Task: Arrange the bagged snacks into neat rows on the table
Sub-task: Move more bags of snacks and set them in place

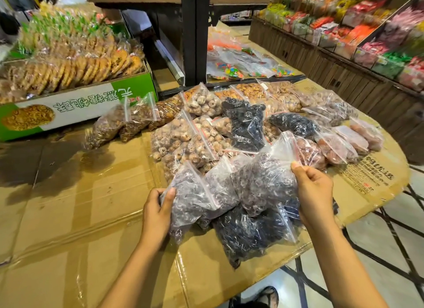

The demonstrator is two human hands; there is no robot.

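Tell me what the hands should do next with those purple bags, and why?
Probably lay the right bag flat beside the middle bag. The right hand pinches its top edge, while the left hand grips the left bag. The three overlap crookedly on darker bags, so settling them side by side would likely straighten that row.

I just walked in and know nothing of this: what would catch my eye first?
In the near middle, the left hand grips one clear bag of purplish snacks and the right hand pinches a fuller purplish bag to its right. Behind them, zip bags of brown and black snacks crowd the cardboard-covered table, with a green-and-white box of round biscuits at far left and shelves of bright packets at upper right.
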